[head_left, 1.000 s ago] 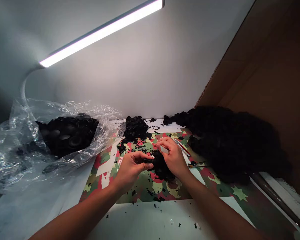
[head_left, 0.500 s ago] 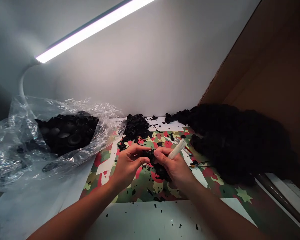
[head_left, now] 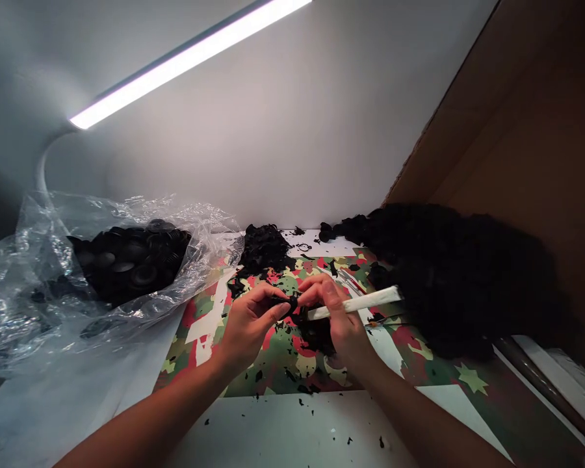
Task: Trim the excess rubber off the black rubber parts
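Between the thumb and fingers of my left hand [head_left: 251, 322] is a small black rubbery piece [head_left: 292, 303]. My right hand [head_left: 344, 325] holds a white stick-like handle [head_left: 375, 299], which lies across the palm side and points to the right. Its working end, if any, is hidden. The fingertips of that hand are close to the black piece; whether they touch it I cannot tell. Beneath the hands lies a dark heap of black scraps [head_left: 316, 335] on a camouflage-patterned sheet [head_left: 253, 383].
On the left a clear plastic bag [head_left: 209, 224] holds many black round discs [head_left: 136, 257]. A pile of black scraps [head_left: 266, 244] sits at the back. To the right a large black heap [head_left: 458, 279] leans towards a cardboard panel [head_left: 526, 130]. A lamp [head_left: 190, 65] shines overhead.
The white handle has swung from pointing up and right to lying nearly level. My right fingers have lifted and spread a little from the black piece; my left hand stays nearly in place.
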The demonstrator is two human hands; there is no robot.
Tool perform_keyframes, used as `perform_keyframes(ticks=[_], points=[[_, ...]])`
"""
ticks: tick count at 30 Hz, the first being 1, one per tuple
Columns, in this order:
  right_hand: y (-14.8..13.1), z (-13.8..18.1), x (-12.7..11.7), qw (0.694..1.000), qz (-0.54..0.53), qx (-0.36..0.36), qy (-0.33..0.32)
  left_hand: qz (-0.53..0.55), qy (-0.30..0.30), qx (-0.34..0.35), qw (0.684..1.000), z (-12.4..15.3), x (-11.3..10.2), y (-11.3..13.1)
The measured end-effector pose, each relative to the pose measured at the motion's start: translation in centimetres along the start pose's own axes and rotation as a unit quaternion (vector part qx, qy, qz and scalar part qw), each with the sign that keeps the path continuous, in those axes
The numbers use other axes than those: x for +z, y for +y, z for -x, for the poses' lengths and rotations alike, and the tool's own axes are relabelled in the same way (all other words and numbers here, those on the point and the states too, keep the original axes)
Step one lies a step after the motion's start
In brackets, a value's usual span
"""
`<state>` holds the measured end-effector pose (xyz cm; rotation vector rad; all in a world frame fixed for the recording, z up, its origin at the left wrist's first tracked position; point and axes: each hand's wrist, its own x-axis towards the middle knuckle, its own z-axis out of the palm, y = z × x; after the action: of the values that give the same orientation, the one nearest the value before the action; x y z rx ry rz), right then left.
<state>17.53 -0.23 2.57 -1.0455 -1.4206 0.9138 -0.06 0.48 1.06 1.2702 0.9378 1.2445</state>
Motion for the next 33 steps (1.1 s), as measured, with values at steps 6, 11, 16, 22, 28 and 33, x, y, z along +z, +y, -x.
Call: perform_keyframes(ticks=[6,11,16,22,28,33], points=[[-1.8,-0.5,-1.6,0.998,-0.016,0.058,-0.034,-0.035,-0.001,0.0,0.999,-0.4,-0.7,-0.2],[-2.0,-0.6,-1.9,0.995,0.012,0.01,-0.096,-0.044,-0.018,0.014,0.999,-0.5,-0.9,-0.3],[-2.3,-0.4,-2.1,0.987,0.075,0.002,-0.144,-0.046,-0.037,0.016,0.998,-0.6,-1.0,-0.5],[-2.2,-0.5,-2.6,0.98,0.092,0.036,-0.171,-0.058,-0.042,0.025,0.997,-0.7,-1.2,-0.7],[-1.7,-0.6,-2.7,0.978,0.11,0.028,-0.174,-0.07,-0.04,0.026,0.996,-0.6,-1.1,-0.6],[-2.2,-0.8,-2.7,0.972,0.155,0.003,-0.178,-0.073,-0.029,0.02,0.997,-0.5,-1.0,-0.4]])
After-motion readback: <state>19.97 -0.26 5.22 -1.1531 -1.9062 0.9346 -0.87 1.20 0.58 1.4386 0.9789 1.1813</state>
